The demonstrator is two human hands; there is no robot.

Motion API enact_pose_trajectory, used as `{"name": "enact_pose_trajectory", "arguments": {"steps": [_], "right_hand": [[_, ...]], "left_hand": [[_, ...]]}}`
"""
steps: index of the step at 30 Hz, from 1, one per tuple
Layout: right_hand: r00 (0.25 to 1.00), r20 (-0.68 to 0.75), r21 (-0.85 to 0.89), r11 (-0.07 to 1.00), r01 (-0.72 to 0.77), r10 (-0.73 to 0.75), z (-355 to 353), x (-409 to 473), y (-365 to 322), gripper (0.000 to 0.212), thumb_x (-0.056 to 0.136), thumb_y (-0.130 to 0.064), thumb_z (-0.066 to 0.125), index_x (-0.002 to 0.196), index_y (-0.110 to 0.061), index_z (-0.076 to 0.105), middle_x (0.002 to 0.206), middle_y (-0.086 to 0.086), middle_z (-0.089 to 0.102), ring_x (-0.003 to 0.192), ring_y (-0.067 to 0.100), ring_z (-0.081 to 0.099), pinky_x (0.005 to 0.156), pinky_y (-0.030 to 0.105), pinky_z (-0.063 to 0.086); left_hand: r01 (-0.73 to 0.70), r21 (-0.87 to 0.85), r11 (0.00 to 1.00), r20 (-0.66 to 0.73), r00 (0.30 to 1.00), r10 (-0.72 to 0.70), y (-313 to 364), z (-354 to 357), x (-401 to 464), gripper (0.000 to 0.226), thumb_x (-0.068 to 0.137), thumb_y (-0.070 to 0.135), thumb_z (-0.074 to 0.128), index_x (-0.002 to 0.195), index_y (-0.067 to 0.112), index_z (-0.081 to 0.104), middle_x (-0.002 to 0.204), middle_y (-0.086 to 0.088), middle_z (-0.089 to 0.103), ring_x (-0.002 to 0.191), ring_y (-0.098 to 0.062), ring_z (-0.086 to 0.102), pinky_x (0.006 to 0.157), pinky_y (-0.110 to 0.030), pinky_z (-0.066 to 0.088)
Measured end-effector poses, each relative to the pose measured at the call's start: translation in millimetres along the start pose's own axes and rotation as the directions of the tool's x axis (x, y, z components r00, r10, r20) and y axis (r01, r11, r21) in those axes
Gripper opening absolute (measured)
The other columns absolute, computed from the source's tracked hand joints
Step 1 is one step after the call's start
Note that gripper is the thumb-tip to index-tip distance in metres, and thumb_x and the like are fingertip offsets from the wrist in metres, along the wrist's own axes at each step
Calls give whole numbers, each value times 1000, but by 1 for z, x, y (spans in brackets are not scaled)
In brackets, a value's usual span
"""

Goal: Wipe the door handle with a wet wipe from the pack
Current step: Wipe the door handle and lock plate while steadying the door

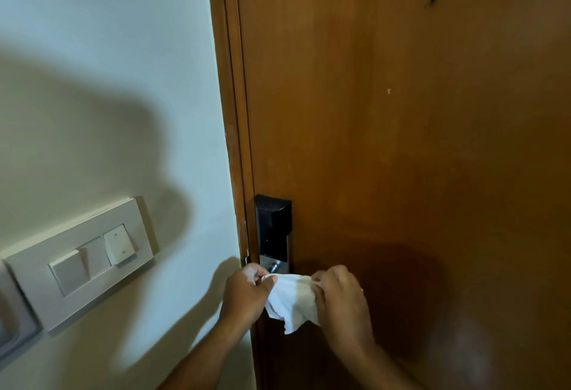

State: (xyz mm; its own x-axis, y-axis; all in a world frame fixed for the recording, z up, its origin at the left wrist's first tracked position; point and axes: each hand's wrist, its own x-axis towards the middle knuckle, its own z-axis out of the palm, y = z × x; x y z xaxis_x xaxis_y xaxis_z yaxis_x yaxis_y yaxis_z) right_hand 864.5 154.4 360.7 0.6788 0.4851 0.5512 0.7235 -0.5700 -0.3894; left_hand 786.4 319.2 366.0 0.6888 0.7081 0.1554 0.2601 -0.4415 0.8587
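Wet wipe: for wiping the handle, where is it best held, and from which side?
Probably by its two upper corners, as now: left hand from the left, right hand from the right. The wet wipe hangs limp; stretched, it could drape over the handle stub below the lock body.

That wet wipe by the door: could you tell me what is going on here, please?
A person stands at a brown wooden door, holding a white wet wipe stretched between both hands. The left hand pinches its left edge and the right hand grips its right side. The wipe hangs just below the black electronic lock, in front of where the handle sits; only the handle's metal base shows. A light switch panel sits on the wall to the left.
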Motion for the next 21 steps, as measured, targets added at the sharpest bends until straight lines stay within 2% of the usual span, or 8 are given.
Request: {"name": "enact_pose_trajectory", "arguments": {"steps": [2, 6, 8, 11, 14, 16, 19, 21], "right_hand": [[979, 5, -151, 968, 200, -202, 8, -1, 2, 36, 60, -20, 86, 94, -18, 73, 96, 3, 66, 86, 23, 62, 67, 34, 51], [864, 102, -237, 832, 503, -493, 25, -7, 3, 46, 67, -21, 77, 111, -10, 69, 114, 11, 69, 107, 31, 65, 82, 43, 56], [824, 214, -280, 775, 567, -525, 31, -8, 4, 58, 66, -24, 79, 120, -8, 67, 120, 13, 69, 111, 30, 66, 89, 44, 56], [801, 300, -320, 736, 596, -518, 37, -7, 12, 64, 71, -27, 77, 129, -6, 61, 129, 17, 64, 117, 32, 62, 96, 47, 51], [765, 319, -371, 669, 644, -560, 42, -5, 19, 56, 89, -27, 50, 139, 0, 47, 144, 24, 48, 132, 40, 46, 103, 55, 42], [743, 344, -395, 630, 669, -574, 46, -3, 17, 56, 94, -24, 32, 143, 3, 39, 149, 28, 38, 138, 43, 36, 107, 59, 35], [757, 369, -425, 626, 653, -539, 50, 9, 3, 59, 96, -25, 27, 148, 5, 27, 152, 31, 27, 141, 47, 25, 111, 60, 22], [741, 383, -454, 586, 671, -551, 57, 16, -6, 62, 100, -24, 23, 150, 5, 2, 154, 35, 0, 143, 50, 2, 112, 60, 2]], "left_hand": [[5, 17, 1000, -21, 1000, -5, -1, 4, 3, 13, 89, 26, 69, 78, 27, 61, 77, 2, 69, 75, -15, 66, 60, -26, 48], [-20, 36, 999, -19, 1000, 21, -7, 6, 7, 12, 88, 25, 71, 82, 29, 60, 81, 5, 71, 77, -14, 67, 69, -35, 58], [-12, 0, 1000, 0, 1000, 12, -9, 6, 9, 11, 89, 23, 71, 98, 23, 65, 96, 0, 73, 87, -17, 69, 76, -38, 62], [-14, 4, 1000, -29, 999, 14, -9, 2, 9, 38, 88, 29, 73, 123, 18, 62, 117, -7, 71, 96, -16, 66, 77, -30, 60], [-171, 158, 973, -159, 968, 196, 1, -10, 11, 64, 87, 46, 69, 142, 22, 49, 147, -6, 52, 128, -22, 54, 102, -39, 51], [-282, 320, 904, -226, 904, 363, 16, -19, 15, 80, 87, 60, 59, 152, 21, 35, 159, -7, 37, 146, -26, 36, 113, -40, 36], [-355, 540, 763, -203, 825, 527, 45, -29, 32, 96, 86, 76, 38, 157, 16, 16, 167, -12, 15, 154, -29, 13, 120, -43, 19], [-370, 631, 682, -144, 808, 571, 65, -32, 48, 103, 82, 82, 28, 158, 16, 2, 168, -12, -3, 155, -29, -2, 121, -45, 8]]}}
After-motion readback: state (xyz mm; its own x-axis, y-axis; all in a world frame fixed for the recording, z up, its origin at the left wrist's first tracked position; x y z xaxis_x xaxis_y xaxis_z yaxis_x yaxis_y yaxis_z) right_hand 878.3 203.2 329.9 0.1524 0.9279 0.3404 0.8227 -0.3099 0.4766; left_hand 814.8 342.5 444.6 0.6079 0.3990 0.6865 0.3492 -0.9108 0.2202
